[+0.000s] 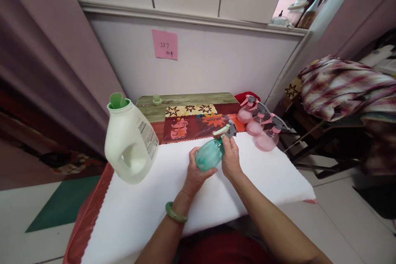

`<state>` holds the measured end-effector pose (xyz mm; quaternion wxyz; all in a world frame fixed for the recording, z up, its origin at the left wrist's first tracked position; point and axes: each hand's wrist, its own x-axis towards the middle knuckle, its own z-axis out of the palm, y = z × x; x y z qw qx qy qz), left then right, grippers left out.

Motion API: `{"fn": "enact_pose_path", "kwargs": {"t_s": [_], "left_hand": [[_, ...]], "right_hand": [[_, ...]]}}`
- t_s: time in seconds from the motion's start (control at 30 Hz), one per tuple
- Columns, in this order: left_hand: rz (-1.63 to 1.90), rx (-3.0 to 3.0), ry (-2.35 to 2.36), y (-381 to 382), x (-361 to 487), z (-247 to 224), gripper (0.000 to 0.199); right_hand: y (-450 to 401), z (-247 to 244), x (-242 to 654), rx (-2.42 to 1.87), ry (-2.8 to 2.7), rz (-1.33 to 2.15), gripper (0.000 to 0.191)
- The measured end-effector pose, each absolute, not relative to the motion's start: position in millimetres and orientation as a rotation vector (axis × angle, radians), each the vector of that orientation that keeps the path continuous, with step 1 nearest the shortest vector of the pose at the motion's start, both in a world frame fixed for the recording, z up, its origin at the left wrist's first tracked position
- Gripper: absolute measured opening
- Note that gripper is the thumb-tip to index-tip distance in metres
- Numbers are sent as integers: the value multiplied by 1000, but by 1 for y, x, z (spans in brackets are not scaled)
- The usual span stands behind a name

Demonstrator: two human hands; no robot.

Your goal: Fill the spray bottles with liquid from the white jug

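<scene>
A translucent teal spray bottle (209, 155) is held tilted above the white cloth (173, 177), its grey and pale trigger head (228, 129) pointing up and to the right. Wrapped round the bottle's body from the left and below is my left hand (196, 171); a green bangle (175, 212) circles that wrist. My right hand (231, 154) grips the bottle near its neck, just under the trigger head. Whether the head is screwed tight I cannot tell, as fingers hide the collar. Several pink spray bottles (266, 139) stand in a row at the table's right.
On the left stands a large pale green jug (130, 140) with a green spout and no cap on it. Its green cap (157, 100) seems to lie at the table's back. A pink note (165, 44) is on the wall. Plaid cloth (346, 86) hangs at the right.
</scene>
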<state>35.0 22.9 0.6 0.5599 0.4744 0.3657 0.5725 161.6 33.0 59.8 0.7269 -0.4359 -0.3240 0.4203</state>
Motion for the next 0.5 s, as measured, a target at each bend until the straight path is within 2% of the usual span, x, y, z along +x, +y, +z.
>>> {"fn": "enact_pose_path", "kwargs": {"t_s": [0.23, 0.5], "left_hand": [[1528, 1185, 905, 19, 34, 8, 101], [1427, 1217, 941, 19, 34, 6, 90]], "right_hand": [[31, 57, 154, -1018, -630, 879, 36], [29, 59, 160, -1160, -758, 766, 24]]}}
